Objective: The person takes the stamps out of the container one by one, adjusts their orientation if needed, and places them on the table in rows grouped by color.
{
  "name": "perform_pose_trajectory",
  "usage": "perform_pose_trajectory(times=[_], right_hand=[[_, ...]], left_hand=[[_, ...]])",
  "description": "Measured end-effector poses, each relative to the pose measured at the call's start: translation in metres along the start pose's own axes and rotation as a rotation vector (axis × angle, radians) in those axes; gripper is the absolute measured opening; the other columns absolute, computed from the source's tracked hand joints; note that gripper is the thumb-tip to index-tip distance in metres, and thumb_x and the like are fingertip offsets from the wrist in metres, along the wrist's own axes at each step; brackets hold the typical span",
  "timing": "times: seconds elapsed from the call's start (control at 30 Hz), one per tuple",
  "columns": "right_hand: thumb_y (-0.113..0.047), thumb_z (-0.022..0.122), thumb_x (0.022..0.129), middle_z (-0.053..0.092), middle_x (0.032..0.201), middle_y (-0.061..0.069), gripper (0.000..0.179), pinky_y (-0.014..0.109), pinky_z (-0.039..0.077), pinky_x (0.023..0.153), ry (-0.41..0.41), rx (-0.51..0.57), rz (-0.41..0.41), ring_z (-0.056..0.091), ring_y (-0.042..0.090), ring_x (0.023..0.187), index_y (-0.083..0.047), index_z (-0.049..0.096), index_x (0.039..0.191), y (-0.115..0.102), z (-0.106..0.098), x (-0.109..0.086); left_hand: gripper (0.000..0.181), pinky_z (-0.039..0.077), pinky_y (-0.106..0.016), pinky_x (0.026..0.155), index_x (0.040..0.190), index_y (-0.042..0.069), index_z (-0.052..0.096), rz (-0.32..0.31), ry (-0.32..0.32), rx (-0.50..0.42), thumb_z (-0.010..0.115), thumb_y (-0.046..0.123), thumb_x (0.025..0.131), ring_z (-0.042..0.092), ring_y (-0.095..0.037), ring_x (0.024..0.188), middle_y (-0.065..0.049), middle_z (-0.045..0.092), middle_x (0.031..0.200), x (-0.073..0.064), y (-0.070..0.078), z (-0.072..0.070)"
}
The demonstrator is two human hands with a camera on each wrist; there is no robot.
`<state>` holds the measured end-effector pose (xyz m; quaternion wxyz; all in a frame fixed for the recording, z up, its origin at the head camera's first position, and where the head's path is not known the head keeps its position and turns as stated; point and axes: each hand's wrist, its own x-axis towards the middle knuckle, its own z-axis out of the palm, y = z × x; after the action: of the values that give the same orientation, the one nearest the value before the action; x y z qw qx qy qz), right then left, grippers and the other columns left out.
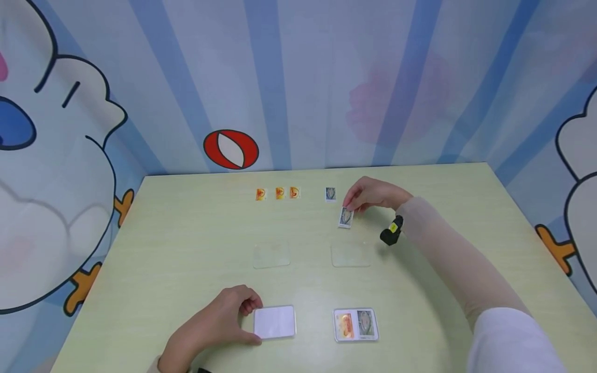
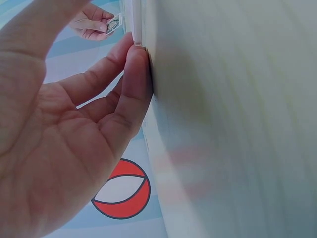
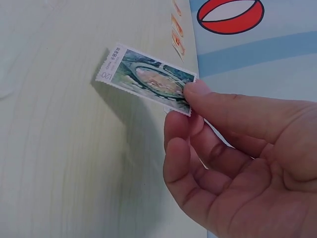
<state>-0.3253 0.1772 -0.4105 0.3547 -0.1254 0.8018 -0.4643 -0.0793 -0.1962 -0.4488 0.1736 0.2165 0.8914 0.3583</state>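
Note:
My right hand (image 1: 375,192) pinches a postage stamp (image 3: 149,79) by one end between thumb and fingers. The stamp has a perforated white border and a green picture with an oval, and it is held up off the table. A similar stamp (image 1: 330,194) lies flat just left of that hand. At the front, my left hand (image 1: 223,316) grips a flat white case (image 1: 275,322) at its left side, thumb at the near corner and fingers at the far one. In the left wrist view, its fingertips (image 2: 136,74) touch the case's edge, low by the tabletop.
Three orange stamps (image 1: 280,193) lie in a row near the table's back edge. Two clear rectangular sheets or lids (image 1: 271,255) lie mid-table, side by side. A clear case (image 1: 356,325) at front right holds an orange and a green stamp. Patterned walls enclose the table (image 1: 186,233).

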Motion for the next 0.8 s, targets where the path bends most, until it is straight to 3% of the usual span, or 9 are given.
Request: perform_pose_trajectory(times=[0.33,0.8], right_hand=[[0.005,0.067,0.091,0.071,0.091,0.011,0.018,0.034,0.052,0.07,0.057,-0.024,0.001,0.06,0.019,0.073,0.013,0.067,0.107,0.002,-0.005,0.004],[0.004,0.067,0.092,0.071,0.089,0.01,0.017,0.035,0.053,0.07,0.063,-0.041,-0.031,0.062,0.02,0.074,0.013,0.067,0.106,0.001,-0.011,0.009]], left_hand=[[0.05,0.049,-0.025,0.075,0.099,0.012,0.064,0.003,-0.001,-0.008,0.095,0.025,0.063,0.053,-0.01,0.082,0.007,0.057,0.087,0.0,0.0,0.001],[0.05,0.049,-0.025,0.075,0.099,0.012,0.064,0.004,0.003,-0.001,0.095,0.025,0.062,0.053,-0.009,0.082,0.007,0.056,0.087,0.0,0.0,0.0]])
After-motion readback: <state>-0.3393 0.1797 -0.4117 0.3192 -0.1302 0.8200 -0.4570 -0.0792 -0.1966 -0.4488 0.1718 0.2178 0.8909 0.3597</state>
